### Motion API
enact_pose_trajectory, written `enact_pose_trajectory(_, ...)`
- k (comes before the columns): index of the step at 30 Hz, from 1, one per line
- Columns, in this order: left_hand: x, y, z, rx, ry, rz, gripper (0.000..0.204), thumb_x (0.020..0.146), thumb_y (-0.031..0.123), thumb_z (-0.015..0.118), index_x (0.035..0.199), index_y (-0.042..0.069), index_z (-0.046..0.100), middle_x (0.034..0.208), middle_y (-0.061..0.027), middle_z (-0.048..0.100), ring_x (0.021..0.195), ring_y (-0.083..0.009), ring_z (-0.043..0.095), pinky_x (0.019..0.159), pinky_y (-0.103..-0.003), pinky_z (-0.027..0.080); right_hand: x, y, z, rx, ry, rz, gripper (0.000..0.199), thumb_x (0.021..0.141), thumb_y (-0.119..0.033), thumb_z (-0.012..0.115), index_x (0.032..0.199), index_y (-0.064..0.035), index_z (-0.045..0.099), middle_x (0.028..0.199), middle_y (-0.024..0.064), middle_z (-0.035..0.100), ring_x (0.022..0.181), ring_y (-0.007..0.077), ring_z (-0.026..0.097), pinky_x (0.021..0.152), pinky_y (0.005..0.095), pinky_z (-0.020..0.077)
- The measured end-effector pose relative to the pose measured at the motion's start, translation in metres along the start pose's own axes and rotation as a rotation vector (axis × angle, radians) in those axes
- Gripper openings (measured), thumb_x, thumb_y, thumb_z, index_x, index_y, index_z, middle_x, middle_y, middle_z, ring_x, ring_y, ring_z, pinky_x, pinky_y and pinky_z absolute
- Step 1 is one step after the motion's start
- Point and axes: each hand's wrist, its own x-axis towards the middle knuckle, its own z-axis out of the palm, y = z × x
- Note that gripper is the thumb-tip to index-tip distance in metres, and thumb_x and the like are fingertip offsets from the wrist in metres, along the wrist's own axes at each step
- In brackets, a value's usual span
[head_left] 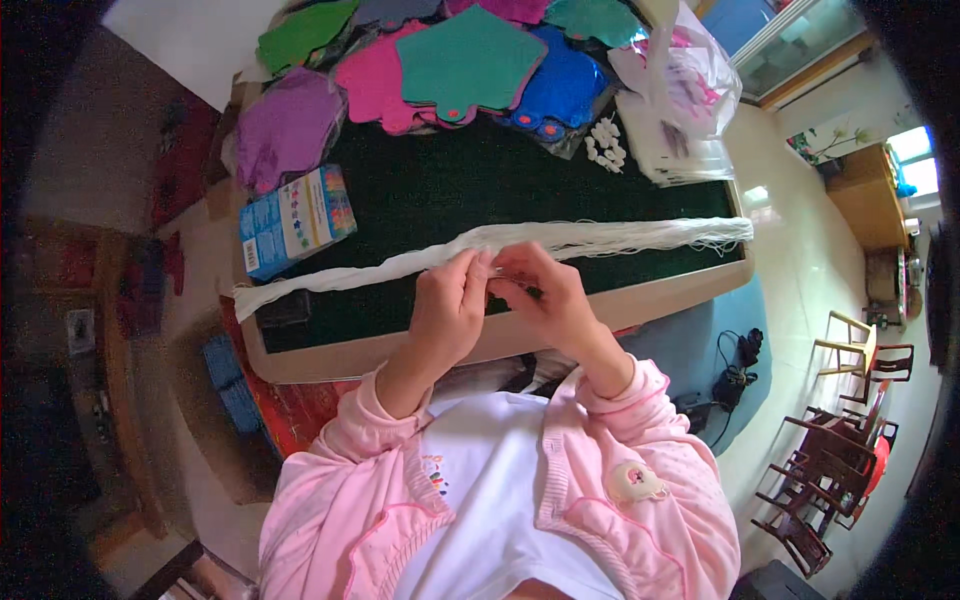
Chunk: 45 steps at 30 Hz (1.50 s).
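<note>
A long bundle of white string (620, 237) stretches across the dark green table mat, its right end splitting into loose loops. Just in front of the bundle's middle, my left hand (453, 300) is closed, thumb and forefinger pressed together. My right hand (545, 292) meets it fingertip to fingertip with its fingers curled in a pinch. Something small and pale shows between the fingertips, too small to name; whether it is joined to the string, I cannot tell.
Felt-like coloured shapes, among them a teal pentagon (470, 60) and a purple piece (288, 128), line the far side. A blue box (297, 222) stands left. White small pieces (605, 145) and a plastic bag (685, 90) lie right. Black cables (737, 375) rest beyond the table's right edge.
</note>
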Motion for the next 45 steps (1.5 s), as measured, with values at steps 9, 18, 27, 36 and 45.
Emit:
enact_pose_trajectory(9,-0.009,-0.013,0.0,-0.142,-0.031,-0.116,0.036,0.094,0.023,0.044,0.07,-0.002,0.055,0.049,-0.0129,0.047,0.043,-0.0181,0.047,0.044,-0.033,0.035,0.0,-0.01,-0.006,-0.14,-0.127,-0.027,0.018,0.081,-0.001,0.062,0.096,0.0012,0.053,0.082,0.0093,0.061,0.074,0.0124,0.061,0.065,0.0254,0.0493)
enact_pose_trajectory(18,-0.024,-0.037,0.026,-0.23,-0.035,-0.175,0.034,0.093,0.022,0.045,0.071,-0.002,0.055,0.05,-0.0074,0.049,0.046,-0.0106,0.045,0.044,-0.029,0.034,-0.02,0.022,-0.002,-0.095,-0.113,-0.058,0.015,0.082,-0.008,0.059,0.092,-0.0015,0.051,0.073,0.0166,0.06,0.064,0.0341,0.059,0.055,0.0354,0.0455)
enact_pose_trajectory(27,-0.04,-0.037,0.032,-0.387,-0.091,-0.19,0.029,0.096,0.023,0.041,0.08,0.003,0.055,0.053,0.0018,0.046,0.043,-0.0043,0.042,0.039,-0.02,0.032,-0.029,0.009,-0.012,-0.259,-0.154,-0.193,0.015,0.084,-0.012,0.057,0.09,-0.0017,0.049,0.075,0.0172,0.058,0.067,0.0368,0.058,0.055,0.0403,0.0448)
enact_pose_trajectory(36,-0.035,-0.032,0.028,-0.561,-0.067,-0.231,0.024,0.095,0.021,0.043,0.081,0.004,0.053,0.055,0.001,0.047,0.045,-0.0042,0.044,0.04,-0.019,0.033,-0.016,-0.009,-0.017,-0.372,-0.277,-0.136,0.014,0.084,-0.013,0.055,0.089,-0.0023,0.048,0.077,0.0181,0.058,0.071,0.037,0.059,0.057,0.0414,0.0459)
enact_pose_trajectory(45,0.006,-0.021,-0.012,-0.662,-0.095,-0.436,0.031,0.092,0.029,0.046,0.109,0.003,0.05,0.061,-0.0034,0.052,0.046,-0.0092,0.048,0.038,-0.02,0.036,0.0,-0.015,-0.02,-0.44,-0.159,-0.363,0.013,0.077,-0.004,0.062,0.087,-0.0023,0.053,0.069,0.0106,0.055,0.059,0.0283,0.057,0.052,0.0354,0.0453)
